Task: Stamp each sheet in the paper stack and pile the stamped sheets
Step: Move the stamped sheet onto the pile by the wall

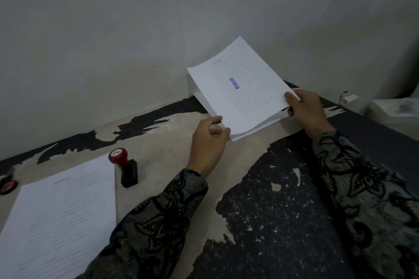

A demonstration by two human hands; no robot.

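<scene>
Head view, L to R: at 9 o'clock a dark round thing with a pink face (8,186), cut off by the frame edge, unclear what. Unstamped paper stack (61,217) at 8, print too blurred to read, lower corner hidden by the sleeve. Stamp (125,166) upright just beside it. Left hand (208,140), fingers loosely curled, fingertips touching the stamped pile's (243,93) near edge at 1. Right hand (306,111) pinches its right corner, thumb on top; "APPROVED" legible.

Worn tabletop (172,147) with dark covering peeled in patches, plain grey wall (136,29) behind, white box (394,108) at far right, white plug (348,98) stood beside it.
</scene>
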